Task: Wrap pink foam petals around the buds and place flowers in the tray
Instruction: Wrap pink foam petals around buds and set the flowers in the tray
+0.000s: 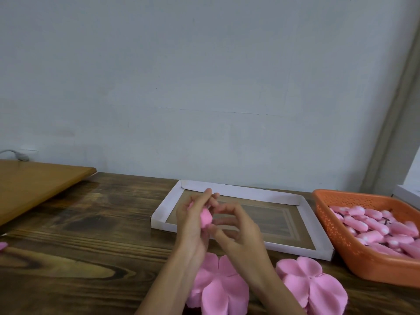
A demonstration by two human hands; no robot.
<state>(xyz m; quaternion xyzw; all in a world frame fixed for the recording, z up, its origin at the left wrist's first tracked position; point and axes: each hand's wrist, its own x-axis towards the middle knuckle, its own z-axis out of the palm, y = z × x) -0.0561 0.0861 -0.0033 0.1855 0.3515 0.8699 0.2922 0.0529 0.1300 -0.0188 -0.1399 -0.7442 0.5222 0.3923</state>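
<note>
My left hand holds a small pink foam flower above the table, fingers curled round it in front of the white cardboard tray. Just right of the flower is my right hand, its fingers curled and their tips close to it; whether they touch it I cannot tell. The tray holds nothing that I can see. Two stacks of flat pink foam petals lie near the table's front edge: one below my hands, the other to its right.
An orange perforated basket with several pink buds stands at the right. A lighter wooden board lies at the back left. A bit of pink foam shows at the left edge. The dark wooden table ends at a wall.
</note>
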